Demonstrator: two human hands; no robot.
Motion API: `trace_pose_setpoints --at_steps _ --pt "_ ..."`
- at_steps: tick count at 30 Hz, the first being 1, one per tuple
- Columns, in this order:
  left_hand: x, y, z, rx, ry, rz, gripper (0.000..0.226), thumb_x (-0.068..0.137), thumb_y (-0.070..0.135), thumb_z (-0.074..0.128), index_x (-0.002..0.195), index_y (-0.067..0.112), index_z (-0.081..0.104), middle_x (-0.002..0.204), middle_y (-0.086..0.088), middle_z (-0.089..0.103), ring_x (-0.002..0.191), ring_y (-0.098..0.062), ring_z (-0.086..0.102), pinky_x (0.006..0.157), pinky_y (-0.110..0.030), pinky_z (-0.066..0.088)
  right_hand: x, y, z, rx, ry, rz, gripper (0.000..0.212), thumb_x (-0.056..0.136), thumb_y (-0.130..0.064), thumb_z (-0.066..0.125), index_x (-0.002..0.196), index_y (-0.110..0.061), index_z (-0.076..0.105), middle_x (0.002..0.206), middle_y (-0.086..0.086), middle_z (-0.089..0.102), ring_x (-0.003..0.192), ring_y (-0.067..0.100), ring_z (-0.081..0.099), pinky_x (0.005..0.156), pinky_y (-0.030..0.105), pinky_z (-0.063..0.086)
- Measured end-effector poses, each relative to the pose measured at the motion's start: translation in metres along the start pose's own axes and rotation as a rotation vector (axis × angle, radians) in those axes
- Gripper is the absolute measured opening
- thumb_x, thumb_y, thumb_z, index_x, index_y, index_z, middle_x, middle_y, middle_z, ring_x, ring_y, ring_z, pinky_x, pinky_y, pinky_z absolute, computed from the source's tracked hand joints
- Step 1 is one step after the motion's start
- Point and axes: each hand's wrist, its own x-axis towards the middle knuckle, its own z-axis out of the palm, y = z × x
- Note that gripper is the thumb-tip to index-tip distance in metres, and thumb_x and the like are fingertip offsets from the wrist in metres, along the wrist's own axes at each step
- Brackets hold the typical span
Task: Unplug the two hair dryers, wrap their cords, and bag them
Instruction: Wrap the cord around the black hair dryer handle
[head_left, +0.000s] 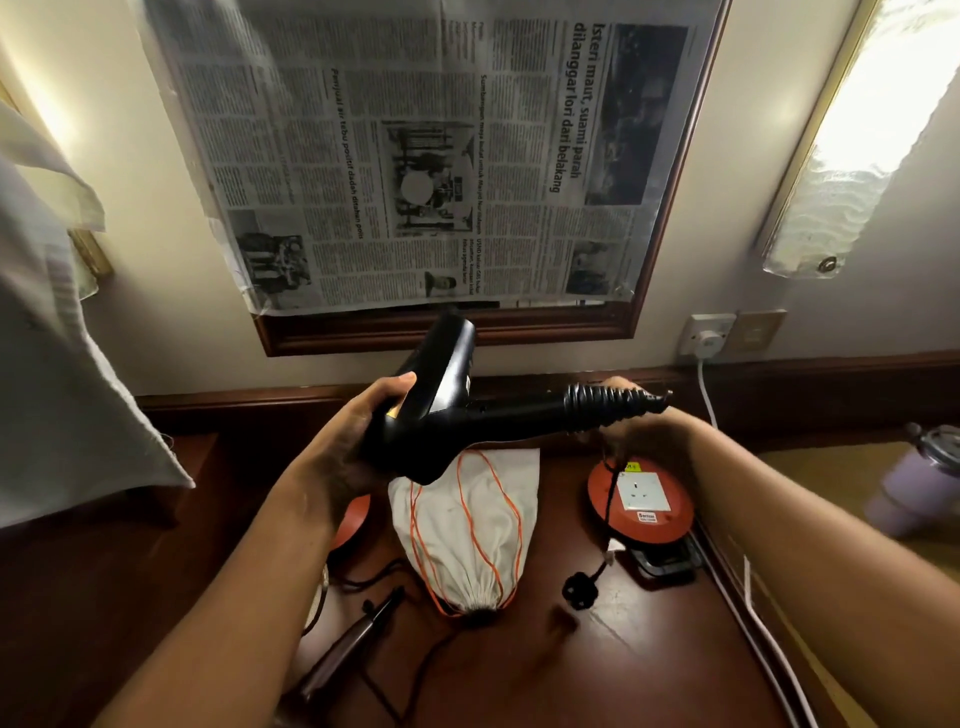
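- From the head camera we see a black hair dryer (441, 415) held up in the air over a dark wooden table (649, 660), between both hands.
- The left hand (358, 431) wraps around the dryer's body, thumb on top and fingers curled underneath.
- The right hand (639, 431) is at the ribbed end of the handle, where the cord (610, 499) leaves it; its fingers seem curled about the cord, though the hand is blurred and we cannot tell the exact hold.
- The cord hangs down from that hand, passes in front of an orange cord reel (641, 499) with a white socket on its face, and ends in a black plug (581, 590) lying loose on the table.
- Below the dryer lies a white drawstring bag (467, 525) with orange strings, its gathered mouth towards us.
- Left of the bag's mouth a second, brownish appliance (348, 644) lies on the table with its dark cord trailing beside it; we cannot tell what it is.
- A newspaper (415, 156) covers a framed panel on the wall.
- A white plug (707, 340) sits in a wall socket on the right, its white cable running down along the table edge.
- A purple bottle (909, 483) stands far right.
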Motion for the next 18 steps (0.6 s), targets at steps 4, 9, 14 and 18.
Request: trace_pose_setpoints --at_steps 4,9,14,18 --pt "0.001 -0.006 -0.008 0.05 -0.019 -0.041 0.038 0.081 0.037 0.056 0.101 0.007 0.067 0.086 -0.012 0.067 0.069 -0.022 0.067 0.06 -0.025 0.055 0.014 -0.011 -0.015 -0.417 0.018 -0.014 0.03 0.092 -0.026 0.06 0.085 0.001 0.073 0.073 0.006 0.066 0.067 0.015 0.057 0.067 0.03 0.049" --pt "0.002 -0.011 -0.016 0.127 0.002 -0.074 0.037 0.078 0.035 0.064 0.104 0.008 0.068 0.092 -0.012 0.067 0.074 -0.022 0.066 0.067 -0.026 0.055 0.011 -0.021 -0.024 -0.529 0.066 -0.085 0.052 0.084 -0.055 0.059 0.059 -0.01 0.061 0.057 0.004 0.057 0.056 0.015 0.053 0.057 0.028 0.043" --pt "0.002 -0.016 -0.011 0.2 0.008 -0.034 0.034 0.077 0.028 0.064 0.105 0.009 0.063 0.09 -0.01 0.068 0.074 -0.021 0.067 0.063 -0.024 0.057 0.008 -0.037 -0.03 -0.549 0.059 -0.211 0.037 0.088 -0.038 0.063 0.061 -0.012 0.063 0.059 0.004 0.058 0.057 0.014 0.052 0.061 0.031 0.044" --pt "0.005 -0.016 -0.014 0.204 0.086 0.03 0.063 0.068 0.03 0.068 0.125 0.008 0.055 0.117 -0.019 0.063 0.096 -0.031 0.066 0.074 -0.034 0.059 -0.001 -0.048 -0.033 -0.604 0.116 -0.26 0.041 0.09 -0.036 0.061 0.066 -0.003 0.065 0.059 0.009 0.057 0.055 0.016 0.051 0.057 0.028 0.041"
